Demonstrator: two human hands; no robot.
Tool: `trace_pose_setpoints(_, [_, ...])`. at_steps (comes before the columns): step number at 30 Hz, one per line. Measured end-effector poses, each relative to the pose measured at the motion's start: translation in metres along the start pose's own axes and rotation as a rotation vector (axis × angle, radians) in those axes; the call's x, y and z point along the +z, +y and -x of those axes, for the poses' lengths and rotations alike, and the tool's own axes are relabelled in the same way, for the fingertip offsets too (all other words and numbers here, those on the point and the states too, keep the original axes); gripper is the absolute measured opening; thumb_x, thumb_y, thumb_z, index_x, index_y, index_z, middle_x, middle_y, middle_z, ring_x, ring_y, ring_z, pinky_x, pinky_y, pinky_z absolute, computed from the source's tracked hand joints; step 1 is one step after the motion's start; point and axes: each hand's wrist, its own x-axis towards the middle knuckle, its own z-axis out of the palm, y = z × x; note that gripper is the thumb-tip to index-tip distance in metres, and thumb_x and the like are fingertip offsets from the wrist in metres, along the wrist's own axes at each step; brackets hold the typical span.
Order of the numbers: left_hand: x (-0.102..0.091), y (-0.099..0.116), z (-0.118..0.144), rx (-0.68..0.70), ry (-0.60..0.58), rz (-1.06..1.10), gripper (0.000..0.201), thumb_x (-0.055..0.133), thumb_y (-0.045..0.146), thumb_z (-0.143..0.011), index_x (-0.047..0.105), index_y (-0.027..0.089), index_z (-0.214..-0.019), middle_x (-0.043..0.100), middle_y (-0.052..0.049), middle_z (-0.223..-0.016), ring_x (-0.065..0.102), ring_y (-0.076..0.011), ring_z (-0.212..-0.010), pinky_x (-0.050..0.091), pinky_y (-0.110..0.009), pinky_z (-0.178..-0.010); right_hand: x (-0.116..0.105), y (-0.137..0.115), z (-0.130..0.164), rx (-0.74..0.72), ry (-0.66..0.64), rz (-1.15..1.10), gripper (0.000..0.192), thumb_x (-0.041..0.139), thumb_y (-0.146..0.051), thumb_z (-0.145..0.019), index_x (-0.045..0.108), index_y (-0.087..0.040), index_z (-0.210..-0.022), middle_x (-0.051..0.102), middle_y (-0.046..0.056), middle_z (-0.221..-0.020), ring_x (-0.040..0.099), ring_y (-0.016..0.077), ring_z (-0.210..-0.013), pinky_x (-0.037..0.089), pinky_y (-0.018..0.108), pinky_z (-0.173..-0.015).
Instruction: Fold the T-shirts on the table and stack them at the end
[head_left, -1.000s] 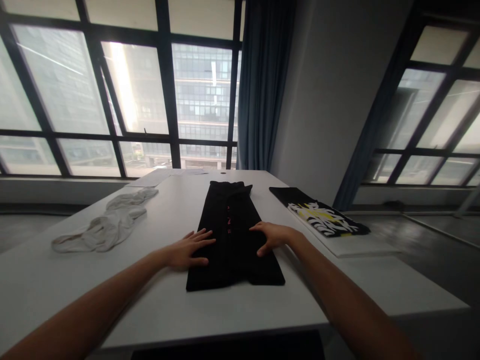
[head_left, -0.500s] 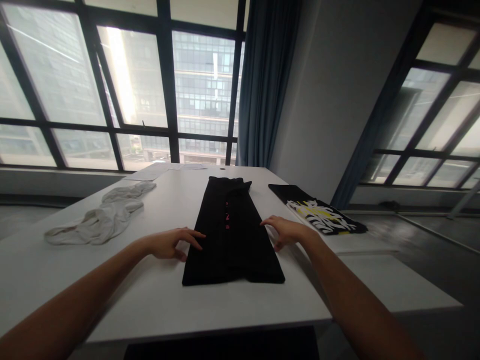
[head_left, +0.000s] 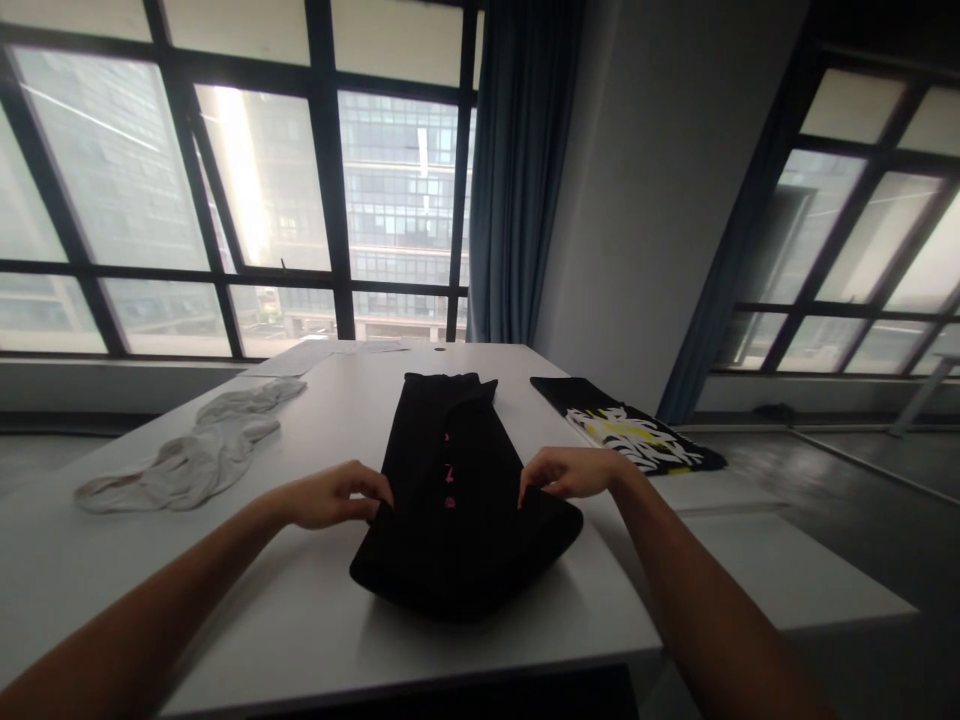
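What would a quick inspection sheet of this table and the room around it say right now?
Surface: white table, mostly bare near the front edge.
Job's things: black garment folded into a long strip, near end lifted and bulging.
Clutter: crumpled white cloth; black printed shirt lying flat; papers at the far edge.
Hands: left hand and right hand each pinch a side edge of the black garment.
Cables: nothing seen.
Surroundings: large windows, blue curtain.
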Motion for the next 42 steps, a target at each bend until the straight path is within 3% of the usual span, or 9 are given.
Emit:
trace_pose_setpoints(2, [0.002,-0.003,-0.008,-0.058,0.1,0.137,0.047,0.065,0.062,-0.079,0.073,0.016,-0.09,0.071,-0.006,-0.077,0.065,-0.021,-0.072,0.052,-0.032,-0.068,-0.003,0.004,-0.002,-0.011,0.103,-0.09,0.042,0.076,-0.047,-0.072,0.072,-0.013,-0.096,0.072,0.006,-0.087,0.067,0.0207,-0.082,0.053,0.03,-0.077])
trace_pose_setpoints(5, [0.004,-0.02,-0.027,-0.135,0.437,0.244,0.053,0.062,0.063,-0.079,0.068,0.016,-0.104,0.071,-0.006,-0.085,0.066,-0.0221,-0.08,0.054,-0.037,-0.074,-0.008,0.02,-0.018,0.025,0.52,-0.144,0.046,0.07,-0.055,-0.079,0.068,-0.015,-0.102,0.071,0.007,-0.091,0.066,0.0187,-0.077,0.054,0.028,-0.07])
trace_pose_setpoints(9, [0.007,-0.059,-0.044,-0.326,0.684,0.232,0.076,0.055,0.067,-0.08,0.049,0.016,-0.135,0.07,-0.01,-0.102,0.067,-0.0238,-0.089,0.056,-0.039,-0.076,-0.013,0.048,-0.044,0.273,0.847,-0.155,0.046,0.049,-0.05,-0.096,0.054,-0.019,-0.129,0.069,0.011,-0.105,0.066,0.0141,-0.071,0.052,0.022,-0.06])
trace_pose_setpoints(13, [0.01,-0.086,-0.04,-0.366,0.609,0.031,0.082,0.059,0.063,-0.078,0.041,0.016,-0.143,0.067,-0.014,-0.117,0.068,-0.024,-0.091,0.056,-0.038,-0.078,-0.011,0.063,-0.054,0.404,0.777,0.003,0.047,0.057,-0.04,-0.094,0.052,-0.015,-0.133,0.07,0.012,-0.102,0.066,0.0142,-0.069,0.049,0.021,-0.056])
trace_pose_setpoints(18, [0.013,-0.089,-0.036,-0.292,0.504,-0.395,0.053,0.057,0.046,-0.083,0.061,0.02,-0.129,0.071,-0.008,-0.105,0.066,-0.0222,-0.085,0.053,-0.039,-0.085,-0.003,0.057,-0.056,0.41,0.693,0.29,0.043,0.075,-0.027,-0.081,0.064,-0.016,-0.12,0.071,0.008,-0.098,0.064,0.0149,-0.075,0.051,0.024,-0.072])
trace_pose_setpoints(24, [0.013,-0.085,-0.041,-0.096,0.585,-0.582,0.053,0.047,0.041,-0.091,0.053,0.022,-0.139,0.063,-0.009,-0.133,0.055,-0.0267,-0.119,0.043,-0.045,-0.104,-0.001,0.043,-0.051,0.405,0.636,0.314,0.026,0.074,-0.013,-0.074,0.07,-0.017,-0.1,0.068,0.002,-0.082,0.062,0.0125,-0.065,0.048,0.021,-0.061])
trace_pose_setpoints(30, [0.008,-0.097,-0.037,-0.334,0.449,-0.623,0.052,0.043,0.045,-0.092,0.058,0.021,-0.135,0.058,-0.009,-0.14,0.052,-0.0302,-0.128,0.038,-0.049,-0.109,-0.001,0.037,-0.041,0.427,0.593,0.261,0.023,0.063,-0.017,-0.08,0.072,-0.015,-0.101,0.07,0.004,-0.081,0.062,0.013,-0.057,0.049,0.024,-0.06])
trace_pose_setpoints(38, [-0.007,-0.092,-0.011,-0.058,0.18,-0.664,0.057,0.049,0.023,-0.081,0.055,0.027,-0.138,0.041,-0.003,-0.154,0.038,-0.0258,-0.141,0.029,-0.048,-0.117,-0.01,0.053,-0.03,0.378,0.552,0.457,0.083,0.072,-0.004,-0.057,0.057,-0.021,-0.137,0.064,0.011,-0.125,0.066,0.0263,-0.1,0.052,0.032,-0.087])
trace_pose_setpoints(42, [0.001,-0.079,-0.017,-0.067,0.162,-0.748,0.053,0.045,0.013,-0.079,0.064,0.031,-0.125,0.054,0.0,-0.145,0.043,-0.023,-0.137,0.026,-0.051,-0.117,-0.006,0.06,-0.039,0.137,0.564,0.531,0.061,0.071,-0.01,-0.066,0.067,-0.02,-0.126,0.055,0.012,-0.137,0.054,0.0276,-0.124,0.04,0.037,-0.108])
